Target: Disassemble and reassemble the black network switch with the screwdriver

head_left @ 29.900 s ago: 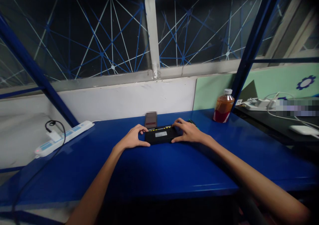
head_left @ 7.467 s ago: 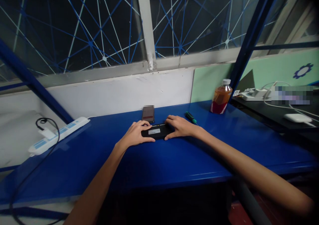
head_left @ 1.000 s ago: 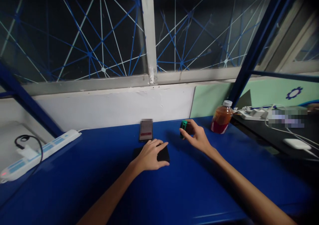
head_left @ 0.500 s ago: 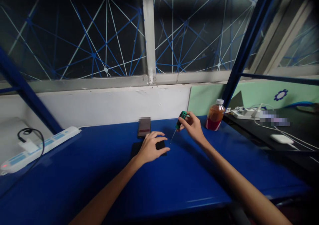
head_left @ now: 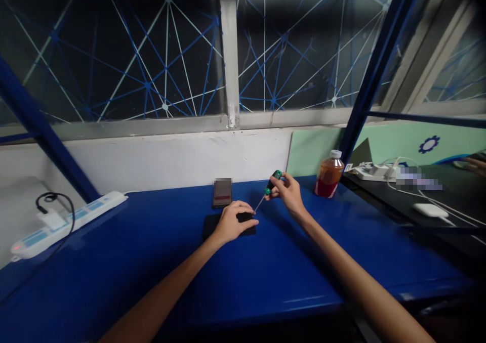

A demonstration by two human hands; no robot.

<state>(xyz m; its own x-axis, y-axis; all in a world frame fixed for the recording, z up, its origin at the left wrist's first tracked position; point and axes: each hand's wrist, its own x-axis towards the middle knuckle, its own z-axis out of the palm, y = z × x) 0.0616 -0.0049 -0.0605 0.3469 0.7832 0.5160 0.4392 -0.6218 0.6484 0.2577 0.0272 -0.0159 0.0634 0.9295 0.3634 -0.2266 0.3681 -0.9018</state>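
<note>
A flat black device (head_left: 212, 224) lies on the blue table (head_left: 266, 277) in the middle. My left hand (head_left: 231, 222) rests on top of it, fingers curled over its right part and pressing it down. My right hand (head_left: 289, 193) is closed round the green-and-black handle of a small screwdriver (head_left: 267, 193). The thin shaft slants down and left, its tip close to the device's far right edge beside my left fingers. A phone (head_left: 222, 192) lies flat just behind the device.
An amber-liquid bottle (head_left: 328, 174) with a white cap stands at the back right. A white power strip (head_left: 64, 223) with a plugged charger and black cable lies at the left. A black side table (head_left: 436, 201) on the right carries cables and white devices. Another person's hand (head_left: 474, 165) shows at the far right edge.
My right hand lifted the screwdriver off the table and swung its tip down toward the black device. My left hand stayed on the device, curling its fingers more.
</note>
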